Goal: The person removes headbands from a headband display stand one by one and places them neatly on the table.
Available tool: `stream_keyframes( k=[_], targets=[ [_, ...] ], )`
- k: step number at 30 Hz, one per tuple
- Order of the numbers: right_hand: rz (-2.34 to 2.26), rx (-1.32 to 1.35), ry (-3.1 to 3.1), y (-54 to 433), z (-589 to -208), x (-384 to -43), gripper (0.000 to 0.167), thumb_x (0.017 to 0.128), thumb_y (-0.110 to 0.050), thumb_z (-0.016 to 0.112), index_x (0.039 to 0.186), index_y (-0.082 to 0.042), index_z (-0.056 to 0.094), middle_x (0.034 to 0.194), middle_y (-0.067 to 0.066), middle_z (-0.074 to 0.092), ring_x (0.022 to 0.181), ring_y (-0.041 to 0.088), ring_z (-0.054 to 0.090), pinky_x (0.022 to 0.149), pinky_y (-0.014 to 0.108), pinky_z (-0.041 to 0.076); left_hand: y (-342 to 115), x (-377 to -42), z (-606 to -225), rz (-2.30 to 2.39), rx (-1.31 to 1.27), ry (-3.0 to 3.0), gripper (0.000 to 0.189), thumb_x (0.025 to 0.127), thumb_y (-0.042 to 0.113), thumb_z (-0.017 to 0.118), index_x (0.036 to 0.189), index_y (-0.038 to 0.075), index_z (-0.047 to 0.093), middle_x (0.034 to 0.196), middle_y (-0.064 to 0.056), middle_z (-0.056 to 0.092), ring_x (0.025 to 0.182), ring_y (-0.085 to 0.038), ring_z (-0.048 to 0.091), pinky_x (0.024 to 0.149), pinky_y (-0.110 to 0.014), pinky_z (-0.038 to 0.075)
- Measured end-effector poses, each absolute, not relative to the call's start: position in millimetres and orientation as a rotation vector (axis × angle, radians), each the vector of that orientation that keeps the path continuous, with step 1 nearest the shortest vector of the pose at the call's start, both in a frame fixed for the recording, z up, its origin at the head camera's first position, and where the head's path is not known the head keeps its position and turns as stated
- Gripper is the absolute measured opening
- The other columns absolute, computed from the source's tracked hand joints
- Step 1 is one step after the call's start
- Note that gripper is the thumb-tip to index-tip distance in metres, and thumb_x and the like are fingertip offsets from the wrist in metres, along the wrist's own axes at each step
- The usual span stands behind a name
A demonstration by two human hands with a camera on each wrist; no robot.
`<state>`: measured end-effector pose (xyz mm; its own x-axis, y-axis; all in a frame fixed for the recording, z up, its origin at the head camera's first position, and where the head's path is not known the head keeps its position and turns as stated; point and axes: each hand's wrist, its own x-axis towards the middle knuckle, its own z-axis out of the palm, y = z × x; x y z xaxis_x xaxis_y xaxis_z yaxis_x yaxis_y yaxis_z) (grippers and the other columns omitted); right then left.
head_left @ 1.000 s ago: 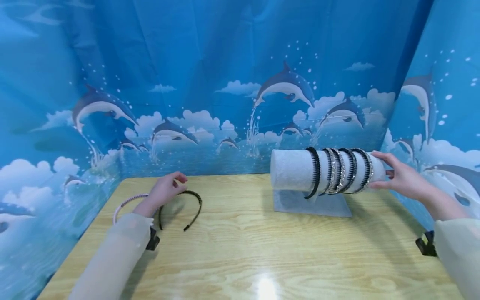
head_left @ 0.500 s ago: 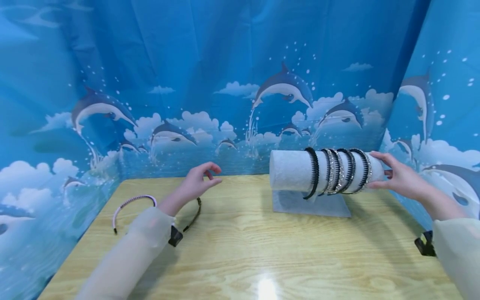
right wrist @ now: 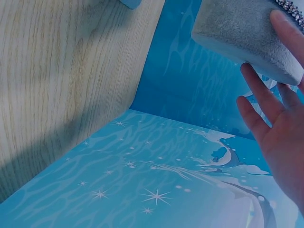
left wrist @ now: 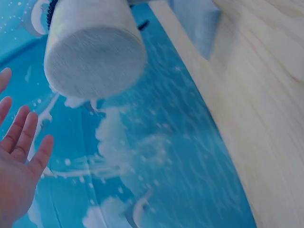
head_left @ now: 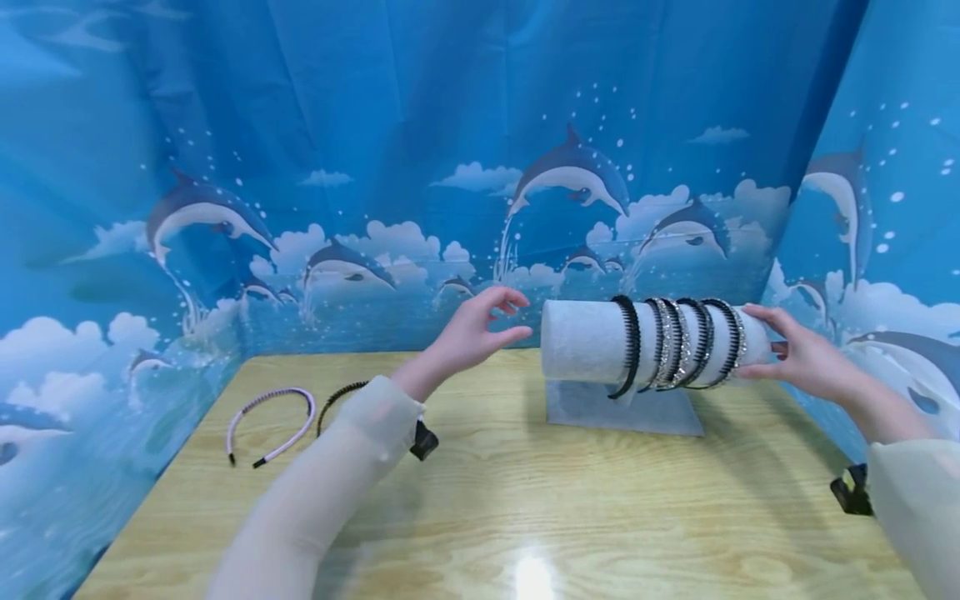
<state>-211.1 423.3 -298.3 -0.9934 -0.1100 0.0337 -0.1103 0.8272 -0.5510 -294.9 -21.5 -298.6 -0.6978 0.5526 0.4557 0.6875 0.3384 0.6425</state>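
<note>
A grey-white plush headband display roll (head_left: 581, 340) stands on its base at the right, with several black headbands (head_left: 632, 346), some set with sparkling stones, around its middle and right part. My right hand (head_left: 810, 367) holds the roll's right end, thumb on the near side and fingertips at the far side; the right wrist view shows these fingers at the plush edge (right wrist: 247, 38). My left hand (head_left: 468, 333), fingers spread and holding nothing, is just left of the roll's bare left end. In the left wrist view that round end (left wrist: 97, 61) is close to the fingers.
On the wooden table (head_left: 480, 500) at the left lie a pale pink headband (head_left: 281, 391) and a dark headband (head_left: 339, 395), the latter partly covered by my left sleeve. A blue dolphin-print curtain (head_left: 420, 167) rises behind the table and along its right side.
My left hand has moved right, from above the two loose headbands to beside the roll's left end, its fingers spreading. My right hand has stayed at the roll's right end.
</note>
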Motion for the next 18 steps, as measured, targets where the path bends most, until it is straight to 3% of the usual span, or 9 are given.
stream_keyframes(
  k=[8,18],
  targets=[
    [0.913,0.196,-2.991,424,-300,-213,0.106,0.085,-0.032,0.077,0.155,-0.005,0.002,0.147,0.038,0.015,0.122,0.065,0.028,0.091,0.069,0.036,26,-300,-277,-1.210,-1.192,-2.398,0.037,0.091,0.027,0.071,0.122,0.014,0.058,0.120,0.002,0.057,0.107,-0.011,0.052,0.090,-0.027,0.045],
    [0.921,0.200,-2.990,425,-299,-212,0.105,0.085,-0.031,0.077,0.155,-0.003,0.003,0.147,0.038,0.014,0.122,0.065,0.029,0.091,0.068,0.038,76,-307,-268,-1.303,-1.295,-2.446,0.051,0.090,0.029,0.071,0.135,0.016,0.051,0.136,0.002,0.049,0.121,-0.012,0.046,0.097,-0.026,0.041]
  ],
)
